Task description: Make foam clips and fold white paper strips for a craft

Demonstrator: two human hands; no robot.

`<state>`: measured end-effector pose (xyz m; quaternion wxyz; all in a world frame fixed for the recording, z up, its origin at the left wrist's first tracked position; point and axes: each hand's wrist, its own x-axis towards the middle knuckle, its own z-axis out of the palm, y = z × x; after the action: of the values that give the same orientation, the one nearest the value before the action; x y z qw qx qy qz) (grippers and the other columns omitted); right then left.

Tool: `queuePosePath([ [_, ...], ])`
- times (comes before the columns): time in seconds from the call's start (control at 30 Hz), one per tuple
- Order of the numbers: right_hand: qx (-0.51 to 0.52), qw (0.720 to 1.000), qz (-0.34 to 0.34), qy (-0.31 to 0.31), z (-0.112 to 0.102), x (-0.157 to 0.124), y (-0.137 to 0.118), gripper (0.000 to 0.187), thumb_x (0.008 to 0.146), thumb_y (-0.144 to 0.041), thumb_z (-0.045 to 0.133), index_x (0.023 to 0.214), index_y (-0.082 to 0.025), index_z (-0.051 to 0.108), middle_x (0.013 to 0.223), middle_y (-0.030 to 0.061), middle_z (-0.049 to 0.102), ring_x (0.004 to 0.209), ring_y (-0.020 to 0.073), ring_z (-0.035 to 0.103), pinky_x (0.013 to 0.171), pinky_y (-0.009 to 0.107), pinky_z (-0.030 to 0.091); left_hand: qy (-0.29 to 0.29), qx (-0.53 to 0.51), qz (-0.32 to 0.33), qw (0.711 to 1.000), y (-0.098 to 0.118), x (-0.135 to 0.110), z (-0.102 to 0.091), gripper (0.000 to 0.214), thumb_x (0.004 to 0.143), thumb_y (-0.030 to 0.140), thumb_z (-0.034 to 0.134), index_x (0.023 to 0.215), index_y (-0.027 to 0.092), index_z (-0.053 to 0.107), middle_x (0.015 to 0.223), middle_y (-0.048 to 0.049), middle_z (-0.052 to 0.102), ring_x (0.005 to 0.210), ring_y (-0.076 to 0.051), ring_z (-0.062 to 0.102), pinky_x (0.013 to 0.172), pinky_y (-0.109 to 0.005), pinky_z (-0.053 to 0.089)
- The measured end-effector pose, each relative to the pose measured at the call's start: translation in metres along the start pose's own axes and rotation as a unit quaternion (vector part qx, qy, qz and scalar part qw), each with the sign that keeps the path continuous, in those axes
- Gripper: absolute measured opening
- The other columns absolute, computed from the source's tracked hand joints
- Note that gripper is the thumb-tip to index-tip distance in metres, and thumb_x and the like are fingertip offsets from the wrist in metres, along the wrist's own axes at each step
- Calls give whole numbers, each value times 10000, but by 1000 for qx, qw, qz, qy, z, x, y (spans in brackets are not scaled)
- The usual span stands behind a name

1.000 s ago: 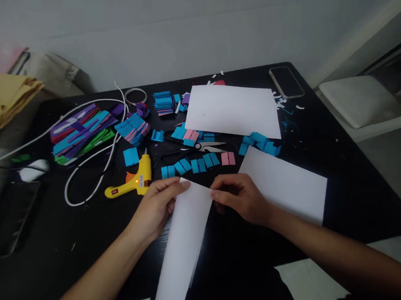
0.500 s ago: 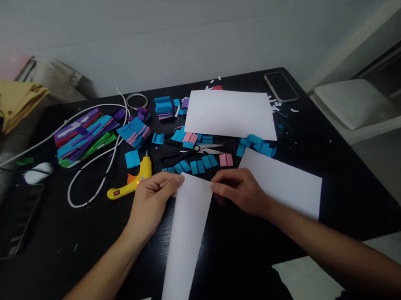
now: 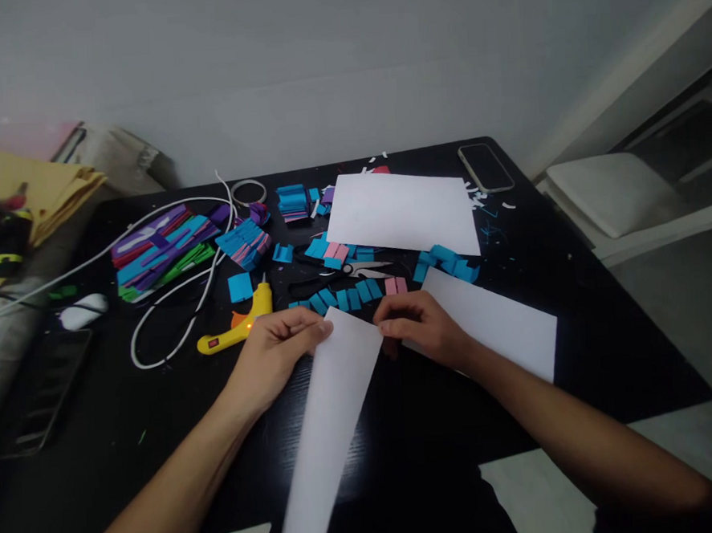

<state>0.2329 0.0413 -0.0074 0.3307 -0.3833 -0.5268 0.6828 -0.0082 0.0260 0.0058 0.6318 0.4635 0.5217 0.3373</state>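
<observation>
A long, narrow piece of white paper (image 3: 326, 429), rolled or folded lengthwise, slants down toward me past the table's front edge. My left hand (image 3: 285, 343) pinches its upper left corner between thumb and fingers. At the upper right corner, my right hand (image 3: 423, 327) is closed with its fingertips on the paper's edge. Beyond my left hand lies a yellow glue gun (image 3: 239, 326) with a small light glowing on it. Scissors (image 3: 356, 270) with dark handles rest past the paper's top end, among blue paper pieces (image 3: 343, 301) and a pink paper piece (image 3: 396, 286).
Two more white sheets lie on the black table (image 3: 627, 362): a far sheet (image 3: 401, 215) and a right sheet (image 3: 497, 314). Left are stacked coloured strips (image 3: 165, 250), a looped white cable (image 3: 136, 332) and a white mouse (image 3: 84, 312). A phone (image 3: 486, 168) lies far right.
The view has shifted slightly, so the table items appear a little lower. Both hands keep hold of the paper, its top end slightly farther right in view.
</observation>
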Motion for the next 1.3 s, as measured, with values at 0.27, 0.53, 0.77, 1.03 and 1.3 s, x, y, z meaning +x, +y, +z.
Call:
queuePosePath([
  [0.27,-83,996,-15,11,21,-1,-28,194,820,-352,804,795,-176,724,733,-11,653,692,130,579,623,262,432,-97,68,26,993,19,-9,21,272,865,380,751,727,149,709,639,25,600,573,-77,495,535,-190,356],
  [0.53,-151,976,-65,146,5,-22,-41,192,909,-371,727,818,-201,730,826,17,690,776,157,622,712,298,490,-118,136,-43,983,19,-37,-15,371,890,517,713,758,171,706,617,22,600,521,-86,491,485,-191,352],
  [0.77,-113,989,27,91,-23,-43,-40,277,904,-452,734,821,-190,695,796,8,663,734,151,646,717,310,564,-2,165,-7,986,29,-43,-67,356,775,519,812,727,175,736,721,-28,687,688,-163,617,655,-261,519],
  [1.03,-82,988,76,-104,7,-25,-37,379,792,-348,868,1107,-197,722,1068,61,777,996,200,731,905,356,565,-134,113,11,984,40,-18,-27,314,818,406,788,653,180,645,570,24,591,488,-102,548,487,-208,451],
  [1.3,53,995,85,3,35,-10,-20,389,735,-340,905,1041,-172,734,936,36,770,790,171,709,690,287,539,-78,103,80,988,29,-13,3,290,894,425,720,792,159,672,627,1,674,493,-103,606,497,-200,490],
])
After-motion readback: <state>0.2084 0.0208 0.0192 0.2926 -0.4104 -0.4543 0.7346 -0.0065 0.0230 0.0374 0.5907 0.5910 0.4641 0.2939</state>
